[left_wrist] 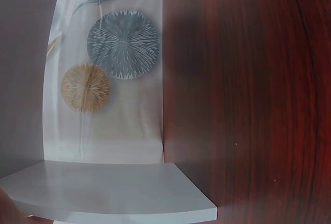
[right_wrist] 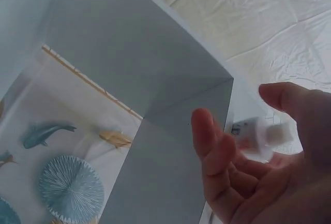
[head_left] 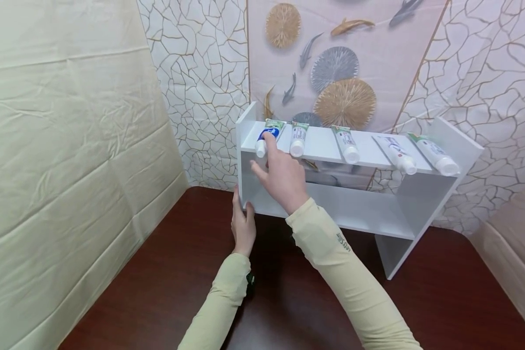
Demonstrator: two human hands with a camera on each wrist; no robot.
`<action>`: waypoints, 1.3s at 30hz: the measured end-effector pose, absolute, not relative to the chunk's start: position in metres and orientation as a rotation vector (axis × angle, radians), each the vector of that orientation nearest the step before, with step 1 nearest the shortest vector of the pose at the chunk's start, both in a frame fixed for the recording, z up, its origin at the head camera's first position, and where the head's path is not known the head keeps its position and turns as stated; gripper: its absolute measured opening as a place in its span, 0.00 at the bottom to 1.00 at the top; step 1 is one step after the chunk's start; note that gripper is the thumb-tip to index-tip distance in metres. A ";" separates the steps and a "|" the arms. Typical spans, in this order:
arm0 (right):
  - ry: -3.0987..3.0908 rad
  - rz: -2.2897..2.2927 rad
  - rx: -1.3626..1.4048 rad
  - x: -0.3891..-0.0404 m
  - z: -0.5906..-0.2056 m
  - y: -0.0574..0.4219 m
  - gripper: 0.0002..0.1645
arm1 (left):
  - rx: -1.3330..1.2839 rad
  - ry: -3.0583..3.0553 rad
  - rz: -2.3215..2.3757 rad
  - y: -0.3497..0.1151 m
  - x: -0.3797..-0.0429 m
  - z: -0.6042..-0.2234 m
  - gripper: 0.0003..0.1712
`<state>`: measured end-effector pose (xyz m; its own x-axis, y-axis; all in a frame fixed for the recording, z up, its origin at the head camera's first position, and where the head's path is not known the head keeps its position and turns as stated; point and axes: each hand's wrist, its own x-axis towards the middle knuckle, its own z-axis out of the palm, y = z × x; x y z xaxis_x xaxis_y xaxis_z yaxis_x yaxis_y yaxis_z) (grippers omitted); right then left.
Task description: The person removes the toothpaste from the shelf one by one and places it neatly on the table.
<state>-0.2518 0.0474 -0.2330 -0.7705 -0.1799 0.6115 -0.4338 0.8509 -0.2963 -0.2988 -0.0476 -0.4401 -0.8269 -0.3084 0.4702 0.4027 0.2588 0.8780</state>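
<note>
A white shelf unit (head_left: pixel 354 206) stands on a dark wooden table. My left hand (head_left: pixel 244 228) grips the lower edge of its left side panel (head_left: pixel 239 167), fingers outside and thumb at the front. On the top board, my right hand (head_left: pixel 286 180) reaches to the leftmost toothpaste tube (head_left: pixel 273 127), which is blue and green with a white cap. The index finger rests on this tube while the thumb stands apart from it. In the right wrist view, the tube's cap (right_wrist: pixel 279 134) shows between the thumb and the loosely bent fingers.
Several more tubes lie along the top board, caps forward: one close by (head_left: pixel 298 138), one mid-board (head_left: pixel 345 144), and a pair at the right, including the end tube (head_left: pixel 435 154). Patterned cloth (head_left: pixel 201 87) hangs behind; a cream curtain (head_left: pixel 70 170) hangs at the left.
</note>
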 end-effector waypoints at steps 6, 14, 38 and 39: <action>-2.297 0.679 0.390 -0.251 -0.239 0.044 0.21 | -0.050 -1.972 -1.626 -0.047 -0.301 -0.442 0.31; -2.168 0.640 0.362 -0.256 -0.245 0.040 0.15 | -0.053 -1.964 -1.606 -0.045 -0.304 -0.442 0.31; -2.129 0.722 0.487 -0.206 -0.282 0.055 0.18 | -0.038 -1.965 -1.610 -0.049 -0.304 -0.442 0.31; -2.126 0.721 0.488 -0.204 -0.283 0.055 0.18 | -0.038 -1.965 -1.612 -0.049 -0.305 -0.442 0.31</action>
<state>-0.2044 0.0554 -0.2834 -0.5892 -0.0924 0.8027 -0.5618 0.7608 -0.3248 -0.3045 -0.0493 -0.4421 -0.8248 -0.3368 0.4541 0.3795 0.2656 0.8863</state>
